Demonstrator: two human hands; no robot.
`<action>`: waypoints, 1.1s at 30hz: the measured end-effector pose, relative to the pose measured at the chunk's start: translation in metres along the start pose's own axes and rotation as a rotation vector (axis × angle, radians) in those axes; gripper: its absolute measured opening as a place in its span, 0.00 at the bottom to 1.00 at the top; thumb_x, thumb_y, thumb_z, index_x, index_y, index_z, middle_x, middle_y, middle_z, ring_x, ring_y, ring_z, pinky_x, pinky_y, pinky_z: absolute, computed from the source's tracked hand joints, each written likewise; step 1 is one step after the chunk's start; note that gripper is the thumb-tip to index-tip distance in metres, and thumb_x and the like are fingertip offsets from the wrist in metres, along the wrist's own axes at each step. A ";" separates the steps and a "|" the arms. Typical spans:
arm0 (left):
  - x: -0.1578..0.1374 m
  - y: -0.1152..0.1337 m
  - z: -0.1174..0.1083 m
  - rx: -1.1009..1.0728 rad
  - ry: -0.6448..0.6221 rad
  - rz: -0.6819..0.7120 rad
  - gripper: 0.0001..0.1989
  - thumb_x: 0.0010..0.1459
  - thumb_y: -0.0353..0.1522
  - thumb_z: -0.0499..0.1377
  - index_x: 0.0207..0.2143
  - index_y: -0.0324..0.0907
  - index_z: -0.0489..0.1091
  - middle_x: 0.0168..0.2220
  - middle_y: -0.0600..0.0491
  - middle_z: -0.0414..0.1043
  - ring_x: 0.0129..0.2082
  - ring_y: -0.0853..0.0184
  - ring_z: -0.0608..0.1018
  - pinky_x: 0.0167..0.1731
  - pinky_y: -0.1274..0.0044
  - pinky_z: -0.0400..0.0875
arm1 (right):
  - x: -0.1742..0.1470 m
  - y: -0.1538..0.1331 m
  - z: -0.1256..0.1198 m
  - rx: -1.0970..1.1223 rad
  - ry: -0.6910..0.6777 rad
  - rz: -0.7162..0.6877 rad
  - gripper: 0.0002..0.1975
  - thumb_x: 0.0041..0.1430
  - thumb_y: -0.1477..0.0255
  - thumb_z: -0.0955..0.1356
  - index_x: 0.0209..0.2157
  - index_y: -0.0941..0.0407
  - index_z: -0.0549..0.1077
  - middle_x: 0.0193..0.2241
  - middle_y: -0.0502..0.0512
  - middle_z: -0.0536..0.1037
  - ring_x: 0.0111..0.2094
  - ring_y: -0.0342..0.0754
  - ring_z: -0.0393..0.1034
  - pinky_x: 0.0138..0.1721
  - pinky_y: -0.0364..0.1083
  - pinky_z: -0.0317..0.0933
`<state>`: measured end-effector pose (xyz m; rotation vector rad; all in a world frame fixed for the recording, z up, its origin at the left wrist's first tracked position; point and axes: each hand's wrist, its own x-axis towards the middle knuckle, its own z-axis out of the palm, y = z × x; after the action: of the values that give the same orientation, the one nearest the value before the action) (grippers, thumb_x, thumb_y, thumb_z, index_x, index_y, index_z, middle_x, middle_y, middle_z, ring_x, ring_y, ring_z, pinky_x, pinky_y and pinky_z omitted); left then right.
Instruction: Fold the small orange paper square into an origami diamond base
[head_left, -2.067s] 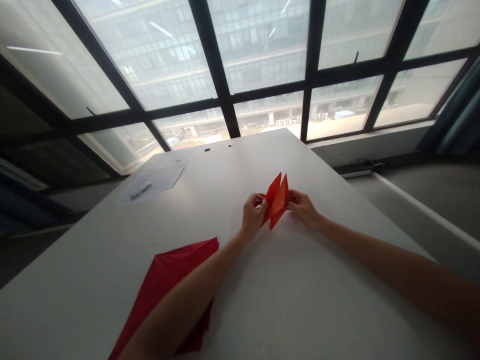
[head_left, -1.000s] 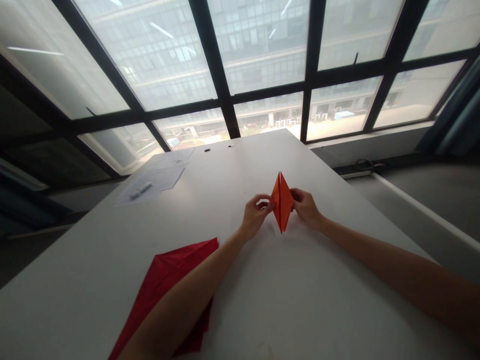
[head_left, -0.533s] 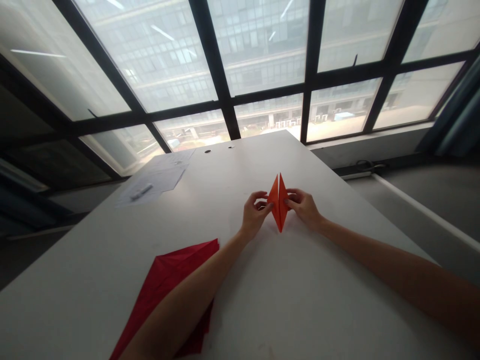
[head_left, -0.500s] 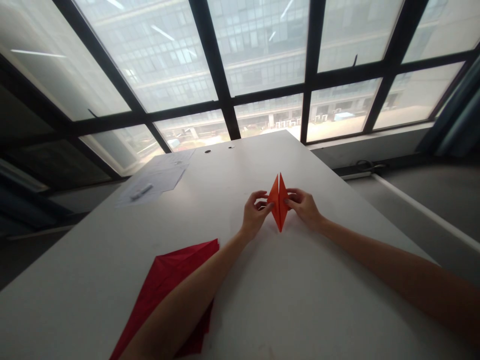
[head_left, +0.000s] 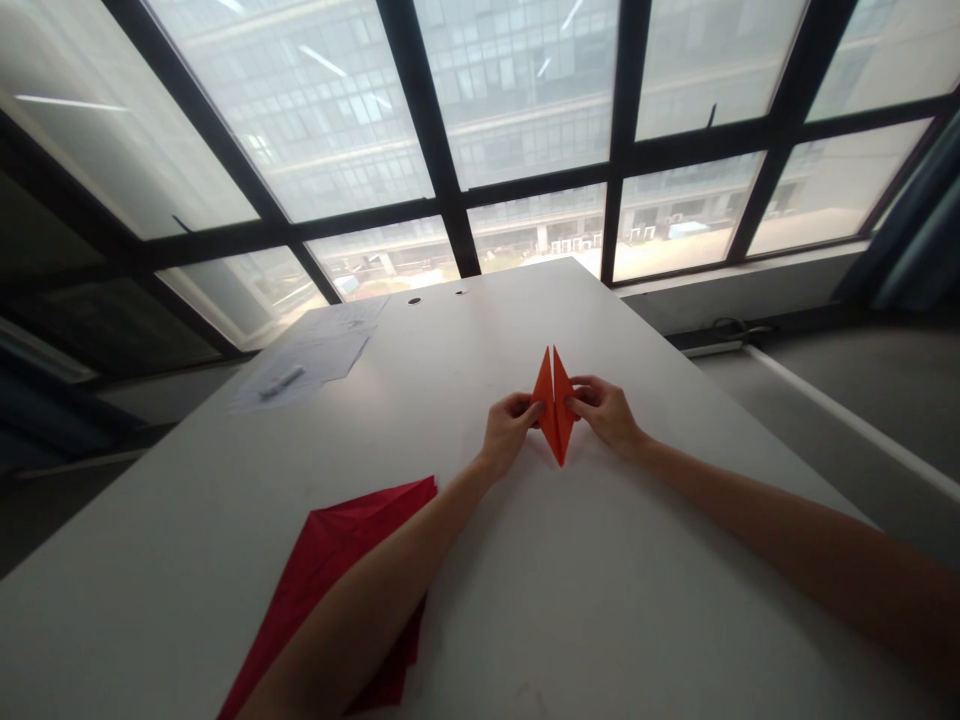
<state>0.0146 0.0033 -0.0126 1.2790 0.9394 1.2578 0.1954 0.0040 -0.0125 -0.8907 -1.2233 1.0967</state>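
Note:
An orange piece of folded origami paper (head_left: 555,405), shaped like a narrow diamond with a split down its upper half, is held upright between my two hands, its lower point close to the tabletop. My left hand (head_left: 511,425) pinches its left edge, thumb in front and fingers behind. On the opposite edge, my right hand (head_left: 606,410) grips it the same way with the thumb on the front face. Parts of the fingers are hidden behind the paper. Beneath my left forearm lies a larger sheet of red paper (head_left: 330,550) with creases, partly covered by the arm.
The white table (head_left: 637,600) stretches away toward large windows (head_left: 525,90) with dark frames. Printed sheets (head_left: 330,350) lie at its far left, with a small pale cylindrical object (head_left: 283,382) on them. Two holes show near the far edge.
The orange paper's upper tips have tilted slightly left. The fingers of my left hand have curled in closer behind its edge, while my right hand has hardly moved.

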 end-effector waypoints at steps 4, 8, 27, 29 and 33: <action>0.000 0.000 0.000 -0.004 -0.007 0.004 0.18 0.50 0.42 0.68 0.35 0.37 0.75 0.31 0.49 0.77 0.29 0.68 0.77 0.33 0.74 0.74 | -0.001 0.000 0.000 -0.033 0.012 0.013 0.19 0.47 0.65 0.74 0.40 0.60 0.75 0.23 0.49 0.75 0.23 0.43 0.67 0.25 0.44 0.63; -0.001 0.004 0.002 -0.003 -0.044 -0.020 0.19 0.50 0.42 0.68 0.38 0.37 0.75 0.35 0.48 0.78 0.32 0.66 0.78 0.35 0.73 0.74 | -0.001 0.000 0.000 -0.067 0.016 -0.002 0.18 0.47 0.65 0.74 0.38 0.60 0.75 0.21 0.48 0.73 0.22 0.42 0.65 0.24 0.43 0.61; -0.003 0.006 0.000 0.067 -0.065 -0.050 0.20 0.51 0.45 0.66 0.35 0.35 0.78 0.30 0.48 0.78 0.27 0.67 0.76 0.27 0.77 0.69 | -0.002 0.002 0.000 -0.106 -0.050 -0.042 0.16 0.48 0.64 0.74 0.36 0.59 0.76 0.20 0.48 0.71 0.22 0.42 0.64 0.23 0.43 0.60; -0.003 0.006 0.000 0.057 -0.066 -0.044 0.20 0.51 0.45 0.67 0.34 0.36 0.78 0.30 0.48 0.78 0.27 0.67 0.76 0.28 0.77 0.69 | -0.002 0.001 0.000 -0.118 -0.064 -0.040 0.15 0.49 0.64 0.73 0.36 0.59 0.76 0.21 0.48 0.73 0.22 0.43 0.65 0.23 0.43 0.61; -0.003 0.009 0.001 0.027 -0.090 -0.060 0.19 0.51 0.44 0.67 0.36 0.37 0.79 0.33 0.47 0.79 0.30 0.66 0.77 0.33 0.75 0.71 | -0.003 0.001 -0.001 -0.147 -0.159 -0.061 0.13 0.53 0.69 0.69 0.40 0.58 0.78 0.31 0.55 0.80 0.33 0.48 0.73 0.35 0.47 0.68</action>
<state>0.0135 -0.0010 -0.0046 1.3079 0.9264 1.1351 0.1964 0.0009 -0.0141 -0.8845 -1.4685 1.0545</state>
